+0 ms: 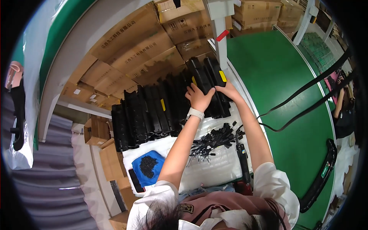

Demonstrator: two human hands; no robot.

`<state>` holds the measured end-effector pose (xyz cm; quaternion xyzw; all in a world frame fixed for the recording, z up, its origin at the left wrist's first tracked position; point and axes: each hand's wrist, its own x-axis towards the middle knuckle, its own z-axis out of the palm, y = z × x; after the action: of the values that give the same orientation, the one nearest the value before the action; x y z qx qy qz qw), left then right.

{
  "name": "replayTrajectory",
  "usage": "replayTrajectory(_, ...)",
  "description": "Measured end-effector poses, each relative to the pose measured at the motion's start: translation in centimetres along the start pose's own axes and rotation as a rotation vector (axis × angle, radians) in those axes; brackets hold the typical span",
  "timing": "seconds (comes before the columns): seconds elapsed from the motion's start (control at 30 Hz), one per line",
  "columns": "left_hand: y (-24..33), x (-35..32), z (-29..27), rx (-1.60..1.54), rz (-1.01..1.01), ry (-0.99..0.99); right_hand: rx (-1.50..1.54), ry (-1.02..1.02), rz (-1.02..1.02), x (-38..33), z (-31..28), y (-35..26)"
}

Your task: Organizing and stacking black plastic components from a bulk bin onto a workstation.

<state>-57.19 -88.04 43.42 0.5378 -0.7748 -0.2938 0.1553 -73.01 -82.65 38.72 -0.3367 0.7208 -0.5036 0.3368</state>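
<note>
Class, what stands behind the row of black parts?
Stacked cardboard boxes rise behind the black parts; whatever sits lower, directly behind them, is covered from view.

The long black parts (147, 111) look like moulded plastic, mostly matt with faint sheen along the edges; the far cartons (143, 51) are dull brown cardboard; the green tabletop (264, 65) at right is smooth, lightly satin; the left curtain (50, 161) is pleated, matt cloth; the far-left film (23, 158) is clear, crinkled, glossy plastic.
</note>
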Motion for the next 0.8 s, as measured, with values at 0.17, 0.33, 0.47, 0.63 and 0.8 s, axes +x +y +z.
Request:
replayTrajectory(0.17, -1.8, 0.6, 2.3, 0.016, 0.018, 0.014, -0.463, 0.093, -0.115, 1.8, -0.5, 1.0)
replayTrajectory(0.33, -2.1, -0.3, 1.3, 0.195, 0.073, -0.016, -0.463, -0.145, 0.074, 1.2, -1.1, 0.5)
replayTrajectory(0.47, -2.6, -1.3, 0.3, 0.014, 0.169, 0.031, -0.410, 0.054, 0.016, 0.2, -0.5, 1.5)
replayTrajectory(0.63, -3.7, -3.8, -1.9, 0.007, 0.338, 0.101, -0.506, 0.213, -0.054, -1.9, -1.2, 1.3)
replayTrajectory(0.8, -5.5, -9.5, -5.5, -0.187, 0.543, 0.132, -0.443, 0.400, -0.323, -13.1, 0.8, -6.0)
